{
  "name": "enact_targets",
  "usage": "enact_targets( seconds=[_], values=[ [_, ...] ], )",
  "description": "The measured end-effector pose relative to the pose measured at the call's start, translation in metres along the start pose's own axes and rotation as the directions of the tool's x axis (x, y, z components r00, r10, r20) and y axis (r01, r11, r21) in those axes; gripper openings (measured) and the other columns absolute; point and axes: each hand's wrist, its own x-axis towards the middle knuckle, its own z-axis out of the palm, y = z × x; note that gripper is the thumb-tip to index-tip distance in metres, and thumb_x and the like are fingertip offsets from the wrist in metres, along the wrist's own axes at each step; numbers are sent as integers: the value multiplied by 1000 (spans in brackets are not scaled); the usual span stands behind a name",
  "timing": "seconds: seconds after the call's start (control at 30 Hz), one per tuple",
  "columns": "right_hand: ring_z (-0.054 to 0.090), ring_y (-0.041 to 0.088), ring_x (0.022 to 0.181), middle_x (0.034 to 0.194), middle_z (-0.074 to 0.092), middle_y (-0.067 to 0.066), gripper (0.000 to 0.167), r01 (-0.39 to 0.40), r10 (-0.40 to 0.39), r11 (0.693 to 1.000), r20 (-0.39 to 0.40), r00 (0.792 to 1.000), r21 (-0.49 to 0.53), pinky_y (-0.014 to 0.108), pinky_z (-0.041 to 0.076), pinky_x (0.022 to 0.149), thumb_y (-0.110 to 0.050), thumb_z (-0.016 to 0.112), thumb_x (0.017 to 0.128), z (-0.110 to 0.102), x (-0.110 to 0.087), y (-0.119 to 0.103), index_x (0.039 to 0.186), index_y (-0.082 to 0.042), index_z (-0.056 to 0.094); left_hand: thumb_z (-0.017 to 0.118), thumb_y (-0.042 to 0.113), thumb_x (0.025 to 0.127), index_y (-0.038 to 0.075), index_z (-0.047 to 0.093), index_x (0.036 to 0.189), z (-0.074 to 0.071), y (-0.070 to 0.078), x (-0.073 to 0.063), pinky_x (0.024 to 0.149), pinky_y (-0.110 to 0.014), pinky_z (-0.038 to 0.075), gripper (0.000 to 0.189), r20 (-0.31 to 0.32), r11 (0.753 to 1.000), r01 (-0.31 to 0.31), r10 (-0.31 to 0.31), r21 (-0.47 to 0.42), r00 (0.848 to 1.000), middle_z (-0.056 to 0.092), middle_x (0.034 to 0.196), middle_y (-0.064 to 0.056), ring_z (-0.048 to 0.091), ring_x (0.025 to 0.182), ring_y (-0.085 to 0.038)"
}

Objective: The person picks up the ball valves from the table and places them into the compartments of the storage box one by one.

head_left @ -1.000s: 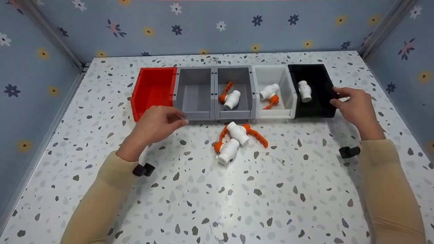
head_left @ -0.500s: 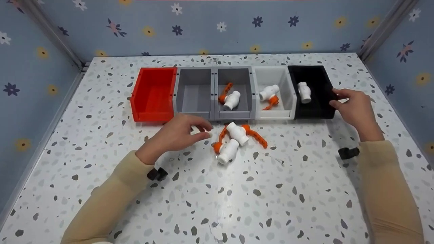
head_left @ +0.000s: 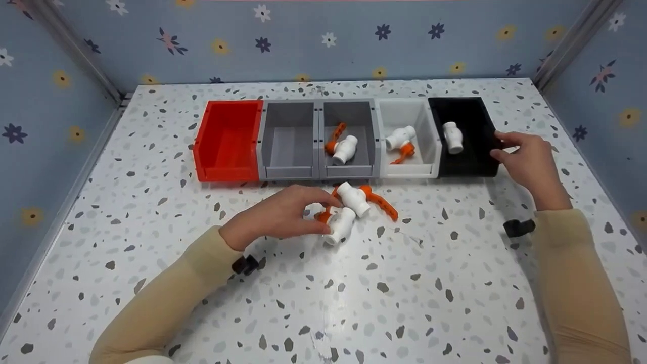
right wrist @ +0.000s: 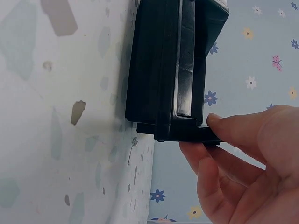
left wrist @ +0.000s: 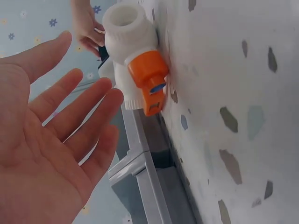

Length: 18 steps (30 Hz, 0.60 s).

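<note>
My left hand (head_left: 283, 211) is at the nearer white ball valve (head_left: 341, 226), thumb and fingers spread on either side of it. In the left wrist view the fingers (left wrist: 88, 112) are fairly straight and look apart from the valve's orange handle (left wrist: 148, 72). Touching that valve is a second white ball valve (head_left: 354, 199), whose orange lever points right. At the right end of the row, my right hand (head_left: 528, 162) pinches the side wall of the black bin (right wrist: 161, 70) between thumb and fingers. One white valve (head_left: 453, 137) lies inside that bin, its handle not visible.
Left of the black bin stand a white bin (head_left: 432, 151) and a grey bin (head_left: 350, 171), each holding one orange-handled valve. Another grey bin (head_left: 289, 172) and a red bin (head_left: 230, 174) continue the row. Flowered panels (head_left: 323, 45) border the speckled table (head_left: 384, 313).
My left hand has moved right and toward me, from in front of the red and grey bins to the nearer valve. The right hand keeps its hold on the black bin.
</note>
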Motion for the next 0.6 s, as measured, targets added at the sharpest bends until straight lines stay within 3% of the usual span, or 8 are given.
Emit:
enact_targets(
  seconds=[0.33,0.6],
  values=[
    [60,35,105,135,57,23,50,-18,18,1000,9,1000,-5,33,45,70,-24,61,100,1,1,0,147,-12,50,80,31,86,19,60,137,12,-1,7,101,-35,43,56,64,994,86,-91,74,994,58,135,5,54,115,-16],
    [62,35,101,133,58,23,49,5,-5,1000,-10,1000,-7,25,44,64,-23,62,100,0,-1,0,146,-11,52,81,29,85,19,61,133,16,-1,11,95,-33,46,53,86,994,77,-84,80,993,59,130,6,55,103,-15]
  ],
)
